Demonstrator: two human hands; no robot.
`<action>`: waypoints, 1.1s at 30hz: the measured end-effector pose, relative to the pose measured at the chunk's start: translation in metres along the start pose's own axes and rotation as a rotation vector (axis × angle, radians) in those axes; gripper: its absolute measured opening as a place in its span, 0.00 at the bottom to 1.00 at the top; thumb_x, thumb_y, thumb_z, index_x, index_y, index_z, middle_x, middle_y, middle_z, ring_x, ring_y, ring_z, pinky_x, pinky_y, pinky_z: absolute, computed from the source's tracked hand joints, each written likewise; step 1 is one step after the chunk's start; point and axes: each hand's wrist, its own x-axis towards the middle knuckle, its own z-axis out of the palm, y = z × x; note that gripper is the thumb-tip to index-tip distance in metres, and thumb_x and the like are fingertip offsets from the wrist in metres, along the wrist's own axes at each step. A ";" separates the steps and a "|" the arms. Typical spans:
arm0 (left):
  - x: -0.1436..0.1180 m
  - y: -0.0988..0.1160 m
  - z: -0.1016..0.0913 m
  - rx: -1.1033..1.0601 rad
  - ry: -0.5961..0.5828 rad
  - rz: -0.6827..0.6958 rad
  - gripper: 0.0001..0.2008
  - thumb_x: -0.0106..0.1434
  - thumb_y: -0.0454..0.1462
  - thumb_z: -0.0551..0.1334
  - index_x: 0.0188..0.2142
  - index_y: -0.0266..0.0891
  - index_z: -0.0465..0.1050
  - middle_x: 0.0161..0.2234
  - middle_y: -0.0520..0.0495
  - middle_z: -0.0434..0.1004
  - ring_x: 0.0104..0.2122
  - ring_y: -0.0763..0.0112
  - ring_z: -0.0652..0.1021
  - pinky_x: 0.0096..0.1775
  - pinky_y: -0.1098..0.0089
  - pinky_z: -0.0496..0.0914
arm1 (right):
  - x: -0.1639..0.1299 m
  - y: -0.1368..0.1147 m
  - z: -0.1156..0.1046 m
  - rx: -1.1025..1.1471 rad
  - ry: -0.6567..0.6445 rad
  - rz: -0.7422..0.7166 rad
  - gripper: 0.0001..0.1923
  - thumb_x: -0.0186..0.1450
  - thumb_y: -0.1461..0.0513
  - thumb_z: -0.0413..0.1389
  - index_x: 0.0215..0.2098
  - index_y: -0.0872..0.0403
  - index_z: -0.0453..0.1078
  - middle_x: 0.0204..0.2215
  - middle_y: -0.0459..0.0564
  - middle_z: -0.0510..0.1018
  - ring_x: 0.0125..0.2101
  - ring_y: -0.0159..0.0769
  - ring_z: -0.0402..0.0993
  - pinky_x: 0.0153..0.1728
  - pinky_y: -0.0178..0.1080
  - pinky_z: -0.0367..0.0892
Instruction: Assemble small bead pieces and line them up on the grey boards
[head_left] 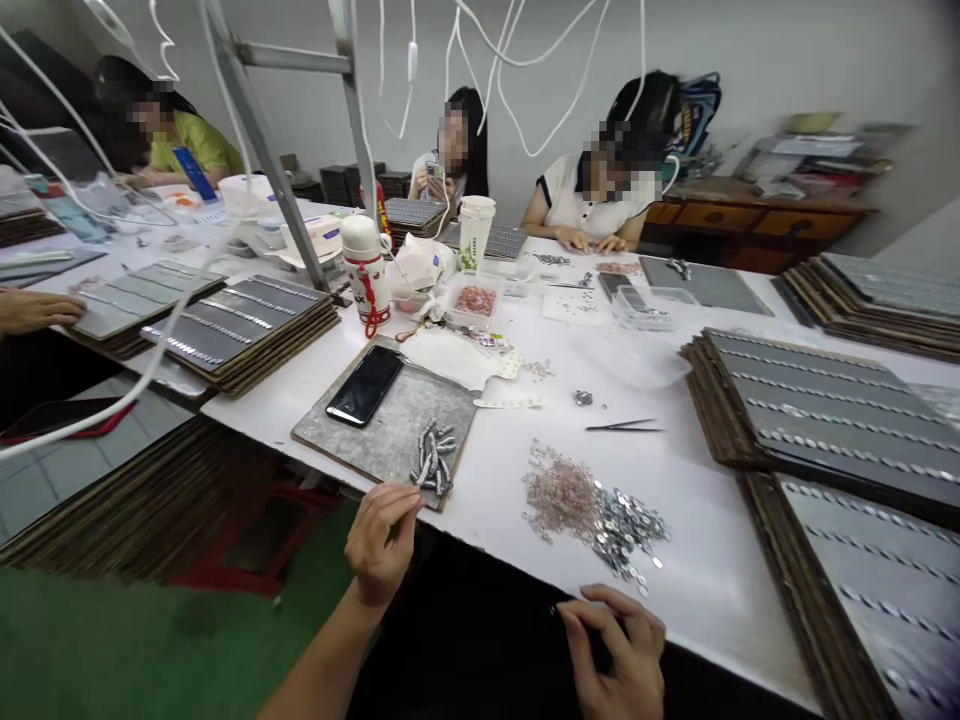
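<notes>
My left hand (382, 540) is at the table's front edge, thumb and fingers closed together in a pinch; whatever is between them is hidden. Just beyond it, a bundle of silvery metal pieces (433, 458) lies on the corner of a grey board (352, 440), which also carries a black phone (365, 386). My right hand (619, 650) hovers over my dark lap by the edge, thumb and forefinger pinched. A tiny dark, shiny piece shows at those fingertips, too small to name. In front of it lie a heap of small silver discs (626, 530) and a heap of pinkish clear rings (561, 492).
Tweezers (625, 427) lie beyond the heaps. Stacked boards with rows of metal pieces stand at right (832, 400) and left (240, 325). A flask (365, 270), a paper cup (475, 235) and a ladder (289, 190) stand farther back. Several people sit around the table; white cables hang overhead.
</notes>
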 end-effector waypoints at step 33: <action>-0.049 0.111 0.024 -1.046 -0.649 -1.570 0.09 0.50 0.38 0.73 0.31 0.38 0.81 0.29 0.49 0.80 0.32 0.73 0.77 0.39 0.74 0.70 | -0.021 -0.022 -0.009 0.094 -0.072 0.188 0.05 0.63 0.66 0.55 0.31 0.49 0.70 0.37 0.48 0.69 0.41 0.38 0.62 0.41 0.44 0.57</action>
